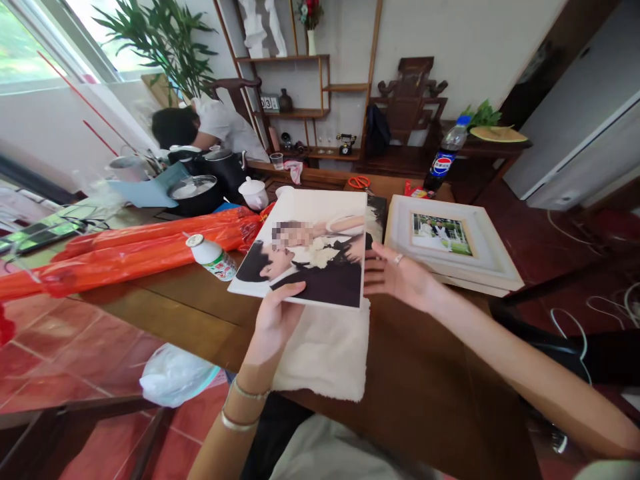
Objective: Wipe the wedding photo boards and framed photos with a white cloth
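Left hand (274,319) pinches the near edge of the photo print (313,257), right hand (400,275), fingers spread, bracing its right side.

Left hand (274,319) grips photo print (310,250); right hand (397,277) touches it.

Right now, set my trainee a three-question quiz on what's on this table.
1. True or false: the left hand has its grip on the near edge of the photo print.
2. What lies on the table under the print's near edge? A) white cloth B) newspaper C) metal tray
3. Fill in: the small bottle lies on its side beside the long ____ rolls.
Key: 1 true; 2 A; 3 orange.
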{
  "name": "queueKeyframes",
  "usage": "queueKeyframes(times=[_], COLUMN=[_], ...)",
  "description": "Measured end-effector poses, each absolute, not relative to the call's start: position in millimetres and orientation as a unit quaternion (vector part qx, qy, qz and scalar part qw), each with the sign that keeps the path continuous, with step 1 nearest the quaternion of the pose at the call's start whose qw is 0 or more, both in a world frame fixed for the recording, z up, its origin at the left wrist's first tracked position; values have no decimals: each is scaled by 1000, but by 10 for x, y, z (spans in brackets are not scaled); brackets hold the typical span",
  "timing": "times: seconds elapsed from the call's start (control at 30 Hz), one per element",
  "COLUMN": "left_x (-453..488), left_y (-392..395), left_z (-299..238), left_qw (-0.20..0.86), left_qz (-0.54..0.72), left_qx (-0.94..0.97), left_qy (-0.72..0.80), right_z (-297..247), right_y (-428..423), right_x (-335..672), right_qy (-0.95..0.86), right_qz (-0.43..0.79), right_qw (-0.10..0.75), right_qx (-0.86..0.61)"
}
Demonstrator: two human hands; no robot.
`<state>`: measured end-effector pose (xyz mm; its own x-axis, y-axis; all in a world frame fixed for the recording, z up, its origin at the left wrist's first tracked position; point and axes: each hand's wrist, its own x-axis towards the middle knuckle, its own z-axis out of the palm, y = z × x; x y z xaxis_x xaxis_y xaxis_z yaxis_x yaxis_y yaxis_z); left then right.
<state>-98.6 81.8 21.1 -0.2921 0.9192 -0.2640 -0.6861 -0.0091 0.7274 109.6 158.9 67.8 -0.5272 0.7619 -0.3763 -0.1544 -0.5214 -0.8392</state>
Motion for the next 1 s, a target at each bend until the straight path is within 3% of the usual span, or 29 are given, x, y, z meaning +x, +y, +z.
queueKeyframes(times=[0.07, 0.2, 0.5, 0.73, 0.9, 1.0], left_x=[-930, -835, -724, -842, -932, -961], left_y=[924, 1145, 1497, 1518, 1432, 1530], left_z=[311, 421, 314, 296, 107, -26], left_qw=[599, 607, 670, 697, 772, 745], left_qz=[674, 674, 631, 589, 454, 481], left_qx=[153, 187, 217, 302, 135, 82], left_qy=[404, 376, 326, 276, 424, 454], right_z=[611, 493, 397, 529, 586, 586], right_y=[1413, 1168, 1331, 1572, 1693, 1725], right_x=[982, 820, 276, 380, 463, 458], right_qy=[-331, -310, -138, -102, -106, -107], right_qz=[836, 833, 768, 787, 781, 773], right_qw=[295, 401, 570, 536, 535, 546], right_qx=[-323, -221, -256, -287, -305, -303])
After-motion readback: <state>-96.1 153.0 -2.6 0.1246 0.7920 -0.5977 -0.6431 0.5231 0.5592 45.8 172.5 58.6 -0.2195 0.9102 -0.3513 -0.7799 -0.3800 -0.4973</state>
